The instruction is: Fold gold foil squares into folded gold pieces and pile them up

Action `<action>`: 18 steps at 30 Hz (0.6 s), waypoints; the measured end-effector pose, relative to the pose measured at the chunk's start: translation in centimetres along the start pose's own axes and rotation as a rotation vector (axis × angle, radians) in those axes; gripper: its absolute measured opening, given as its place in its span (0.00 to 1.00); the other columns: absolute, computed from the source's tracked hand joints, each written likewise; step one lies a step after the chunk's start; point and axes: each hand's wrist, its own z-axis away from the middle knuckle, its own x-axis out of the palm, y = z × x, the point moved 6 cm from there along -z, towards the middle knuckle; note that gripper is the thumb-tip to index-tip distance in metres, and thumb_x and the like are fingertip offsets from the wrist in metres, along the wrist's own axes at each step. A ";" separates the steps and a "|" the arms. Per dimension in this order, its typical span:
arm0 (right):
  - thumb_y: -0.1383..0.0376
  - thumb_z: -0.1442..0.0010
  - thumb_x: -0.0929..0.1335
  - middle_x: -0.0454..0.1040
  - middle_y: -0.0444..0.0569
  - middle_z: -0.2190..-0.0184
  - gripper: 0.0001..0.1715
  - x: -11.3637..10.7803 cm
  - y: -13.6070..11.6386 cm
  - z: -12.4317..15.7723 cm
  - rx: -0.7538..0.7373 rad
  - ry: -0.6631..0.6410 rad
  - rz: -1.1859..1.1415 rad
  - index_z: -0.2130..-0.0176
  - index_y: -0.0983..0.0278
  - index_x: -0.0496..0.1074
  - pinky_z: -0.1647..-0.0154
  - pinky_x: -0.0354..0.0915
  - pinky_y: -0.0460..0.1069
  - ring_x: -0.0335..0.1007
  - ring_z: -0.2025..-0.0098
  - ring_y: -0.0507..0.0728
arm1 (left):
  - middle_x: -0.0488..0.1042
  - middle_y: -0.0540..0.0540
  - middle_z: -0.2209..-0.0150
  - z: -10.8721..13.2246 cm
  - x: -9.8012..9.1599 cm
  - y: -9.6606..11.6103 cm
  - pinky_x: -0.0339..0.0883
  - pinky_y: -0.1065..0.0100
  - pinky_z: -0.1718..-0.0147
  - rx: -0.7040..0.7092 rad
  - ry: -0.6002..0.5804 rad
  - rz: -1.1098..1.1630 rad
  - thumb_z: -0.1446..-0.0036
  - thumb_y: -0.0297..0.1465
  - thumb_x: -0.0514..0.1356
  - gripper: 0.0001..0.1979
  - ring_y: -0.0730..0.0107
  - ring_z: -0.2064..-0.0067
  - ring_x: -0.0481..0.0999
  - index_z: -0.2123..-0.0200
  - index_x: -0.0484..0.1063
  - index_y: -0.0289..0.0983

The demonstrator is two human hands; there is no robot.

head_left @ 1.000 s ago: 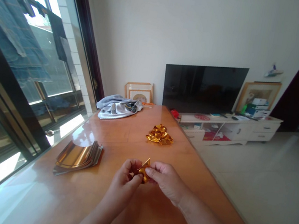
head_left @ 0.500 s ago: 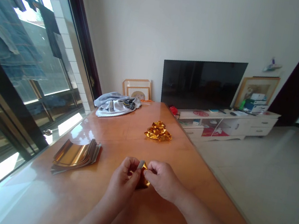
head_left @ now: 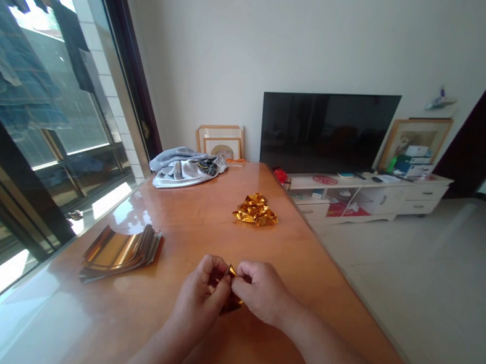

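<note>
**Q:** What is carried on the worktop (head_left: 290,259)?

**A:** A grey cloth (head_left: 186,171) is laid at the far end. A stack of gold foil sheets (head_left: 120,254) is placed on the window side, and a heap of crumpled gold foil (head_left: 255,209) is set near the middle, well apart from the stack.

**Q:** How are the hands positioned?

**A:** The left hand (head_left: 198,300) and right hand (head_left: 262,292) are brought together over the near part of the worktop.

**Q:** What is the state of the fingers (head_left: 213,271)?

**A:** They are closed narrowly from both sides on a small folded gold foil piece (head_left: 232,304), which is held between the hands and partly hidden by them.
</note>
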 end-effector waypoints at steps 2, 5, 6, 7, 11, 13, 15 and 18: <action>0.64 0.45 0.66 0.66 0.40 0.80 0.11 0.1 0.1 0.1 0.000 -0.014 0.002 0.77 0.62 0.64 0.76 0.50 0.45 0.59 0.76 0.50 | 0.70 0.54 0.73 -0.2 -0.3 -0.3 0.67 0.74 0.76 0.011 0.029 -0.030 0.41 0.37 0.61 0.10 0.74 0.74 0.73 0.65 0.64 0.39; 0.64 0.45 0.66 0.67 0.40 0.80 0.10 0.2 0.1 0.1 -0.001 -0.033 -0.002 0.77 0.62 0.64 0.76 0.50 0.45 0.59 0.75 0.50 | 0.71 0.54 0.73 -0.4 -0.4 -0.5 0.66 0.74 0.75 0.008 0.048 -0.013 0.41 0.36 0.61 0.09 0.74 0.73 0.72 0.65 0.64 0.38; 0.64 0.44 0.65 0.67 0.40 0.80 0.10 0.2 0.0 0.1 -0.003 -0.033 -0.006 0.77 0.62 0.65 0.76 0.51 0.45 0.59 0.75 0.50 | 0.71 0.54 0.74 -0.4 -0.4 -0.5 0.65 0.74 0.75 0.002 0.046 0.006 0.41 0.36 0.61 0.09 0.75 0.74 0.71 0.65 0.64 0.38; 0.64 0.44 0.65 0.67 0.40 0.79 0.10 0.2 -0.1 0.1 -0.007 -0.027 -0.012 0.76 0.62 0.65 0.76 0.51 0.45 0.59 0.75 0.50 | 0.70 0.54 0.74 -0.4 -0.3 -0.4 0.65 0.75 0.75 -0.004 0.047 0.024 0.42 0.35 0.61 0.09 0.75 0.74 0.71 0.66 0.64 0.38; 0.65 0.42 0.64 0.70 0.42 0.77 0.09 -0.1 -0.2 0.0 -0.007 0.023 -0.058 0.74 0.62 0.67 0.74 0.53 0.45 0.63 0.72 0.52 | 0.69 0.54 0.76 -0.3 -0.2 -0.3 0.63 0.75 0.76 -0.027 0.047 0.054 0.43 0.35 0.61 0.08 0.75 0.75 0.70 0.68 0.63 0.39; 0.64 0.42 0.64 0.70 0.42 0.76 0.09 -0.2 -0.1 -0.1 -0.004 0.037 -0.060 0.74 0.62 0.67 0.74 0.54 0.45 0.63 0.72 0.52 | 0.69 0.54 0.77 -0.2 0.0 -0.4 0.62 0.74 0.76 -0.026 0.024 0.045 0.43 0.35 0.60 0.08 0.75 0.76 0.69 0.68 0.64 0.39; 0.64 0.42 0.65 0.71 0.42 0.76 0.09 -0.1 0.0 -0.2 -0.011 0.045 -0.044 0.74 0.62 0.67 0.74 0.54 0.45 0.63 0.73 0.51 | 0.69 0.55 0.77 -0.1 0.1 -0.4 0.61 0.74 0.77 -0.019 0.003 0.029 0.42 0.35 0.59 0.07 0.75 0.77 0.69 0.67 0.64 0.39; 0.65 0.41 0.64 0.70 0.41 0.77 0.10 -0.1 0.1 -0.2 -0.030 0.054 -0.025 0.74 0.62 0.67 0.73 0.53 0.45 0.63 0.73 0.51 | 0.69 0.55 0.77 -0.1 0.1 -0.3 0.62 0.74 0.76 -0.016 0.003 0.006 0.42 0.34 0.58 0.06 0.75 0.76 0.69 0.67 0.64 0.39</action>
